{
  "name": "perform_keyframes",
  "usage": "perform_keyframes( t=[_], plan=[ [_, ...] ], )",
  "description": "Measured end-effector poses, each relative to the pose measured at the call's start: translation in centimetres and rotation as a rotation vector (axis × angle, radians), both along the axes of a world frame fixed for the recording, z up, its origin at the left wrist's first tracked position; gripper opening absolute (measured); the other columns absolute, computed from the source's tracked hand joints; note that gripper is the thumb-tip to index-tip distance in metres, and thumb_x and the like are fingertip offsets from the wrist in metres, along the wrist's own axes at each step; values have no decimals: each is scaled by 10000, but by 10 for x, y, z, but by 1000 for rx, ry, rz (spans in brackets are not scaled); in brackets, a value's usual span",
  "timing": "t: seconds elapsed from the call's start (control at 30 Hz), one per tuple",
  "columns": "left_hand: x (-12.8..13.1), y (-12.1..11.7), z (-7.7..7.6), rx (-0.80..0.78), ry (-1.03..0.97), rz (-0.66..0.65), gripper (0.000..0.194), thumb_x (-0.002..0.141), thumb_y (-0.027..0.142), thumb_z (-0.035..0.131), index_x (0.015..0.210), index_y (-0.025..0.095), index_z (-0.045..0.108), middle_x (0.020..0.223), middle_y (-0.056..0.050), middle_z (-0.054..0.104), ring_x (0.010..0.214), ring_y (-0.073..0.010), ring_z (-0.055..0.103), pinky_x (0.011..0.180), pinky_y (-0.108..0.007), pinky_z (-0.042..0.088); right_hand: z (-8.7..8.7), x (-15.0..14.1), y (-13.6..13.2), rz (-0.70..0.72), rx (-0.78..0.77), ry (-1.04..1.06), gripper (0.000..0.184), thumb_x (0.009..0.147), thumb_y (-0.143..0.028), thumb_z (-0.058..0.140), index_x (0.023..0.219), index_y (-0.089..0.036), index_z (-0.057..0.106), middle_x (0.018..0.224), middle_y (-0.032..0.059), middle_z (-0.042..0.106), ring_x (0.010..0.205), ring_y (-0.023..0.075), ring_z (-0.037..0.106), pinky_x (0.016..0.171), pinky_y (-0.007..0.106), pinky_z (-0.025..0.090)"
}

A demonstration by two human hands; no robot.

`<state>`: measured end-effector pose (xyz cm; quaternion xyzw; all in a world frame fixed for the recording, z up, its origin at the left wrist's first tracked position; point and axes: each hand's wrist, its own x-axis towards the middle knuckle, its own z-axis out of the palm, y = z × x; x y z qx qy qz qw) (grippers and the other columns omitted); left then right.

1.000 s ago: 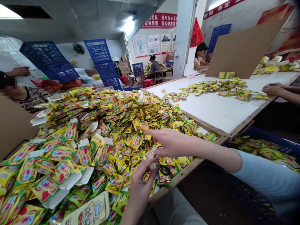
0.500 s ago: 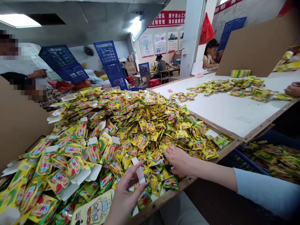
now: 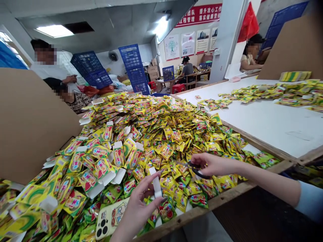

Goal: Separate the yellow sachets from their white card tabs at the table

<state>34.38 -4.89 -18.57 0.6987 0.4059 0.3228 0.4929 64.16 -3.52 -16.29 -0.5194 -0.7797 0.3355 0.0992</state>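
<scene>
My left hand [image 3: 143,198] holds a small carton [image 3: 156,185] between fingers and thumb, its white flap standing up and its open end facing me. To the right, my right hand [image 3: 207,164] has its fingers closed at the black handles of a pair of scissors [image 3: 198,170]; the blades point left over the sachets and are blurred. Yellow and green sachets [image 3: 168,151] are heaped around both hands. Left of them lie printed cartons [image 3: 103,168], many with white flaps open. A phone in a cartoon-patterned case [image 3: 104,223] lies beside my left wrist.
A wooden edge [image 3: 214,203] borders the table in front of me. Cardboard sheets [image 3: 32,124] stand at left and far right. More sachets [image 3: 264,92] lie on the white table [image 3: 262,121] beyond a wooden divider. Blue crates [image 3: 133,67] and several people are behind.
The view has swung left. My right hand has shifted back from the left hand with the scissors, whose black handles now show. My left hand still holds the carton.
</scene>
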Motion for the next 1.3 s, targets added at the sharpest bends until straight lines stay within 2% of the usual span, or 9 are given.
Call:
perform_keyframes(
  t=[0.13, 0.33, 0.5, 0.67, 0.83, 0.97, 1.13, 1.23, 1.3],
  plan=[
    [-1, 0, 1, 66, 73, -11, 494, 763, 275, 648, 1232, 320, 502, 1308, -48, 503, 969, -185, 592, 874, -293, 489, 14, -21, -17, 165, -26, 15, 264, 643, -285, 615, 866, -175, 529, 693, -45, 512, 570, 92, 418, 467, 187, 309],
    [2, -2, 5, 159, 173, -39, 499, 740, 290, 675, 1211, 352, 523, 1247, -25, 561, 1010, -198, 584, 857, -262, 496, 19, -40, -16, 195, -51, -54, 215, 611, -294, 609, 778, -187, 525, 591, -72, 461, 485, 80, 373, 407, 190, 251],
    [1, -1, 4, 64, 97, -78, 535, 747, 277, 671, 1245, 347, 488, 1286, -29, 525, 914, -164, 619, 835, -269, 513, 18, -46, -13, 218, 4, -84, 206, 597, -306, 619, 727, -205, 495, 556, -80, 438, 460, 77, 347, 393, 195, 213],
    [3, -1, 6, 25, 83, -135, 531, 753, 258, 669, 1239, 368, 485, 1320, 6, 505, 1095, -193, 553, 917, -268, 478, 15, -46, -12, 219, -17, -62, 242, 593, -326, 620, 752, -212, 477, 575, -75, 446, 472, 80, 350, 397, 195, 217],
    [4, 1, 3, -29, 30, -109, 559, 747, 259, 679, 1242, 401, 464, 1323, 20, 500, 992, -167, 608, 889, -282, 497, 16, -47, -11, 218, 3, -66, 246, 587, -333, 627, 696, -219, 438, 533, -85, 394, 454, 77, 313, 392, 207, 178],
    [4, 1, 1, -40, 47, -127, 577, 734, 241, 691, 1250, 376, 470, 1310, 11, 512, 953, -146, 601, 866, -256, 490, 15, -45, -11, 237, 4, -46, 227, 586, -275, 632, 651, -212, 424, 529, -87, 363, 467, 70, 296, 403, 208, 174],
    [4, 0, -2, -92, 25, -108, 597, 721, 232, 700, 1261, 339, 469, 1334, -18, 502, 995, -167, 595, 887, -276, 477, 9, -42, -8, 243, 31, -19, 225, 602, -240, 620, 604, -201, 398, 521, -87, 346, 465, 65, 290, 416, 203, 182],
    [6, 1, -4, -116, 0, -90, 615, 713, 238, 705, 1270, 325, 460, 1331, -34, 509, 968, -175, 608, 860, -288, 492, 9, -43, -9, 260, 44, -29, 162, 615, -244, 602, 646, -203, 448, 538, -79, 382, 460, 71, 315, 420, 199, 210],
    [8, 1, -3, -101, 1, -81, 625, 701, 244, 715, 1270, 313, 465, 1309, -41, 528, 902, -161, 619, 818, -277, 507, 10, -45, -11, 275, 54, -81, 189, 607, -299, 607, 737, -210, 502, 561, -69, 418, 458, 85, 340, 415, 202, 226]
  ],
)
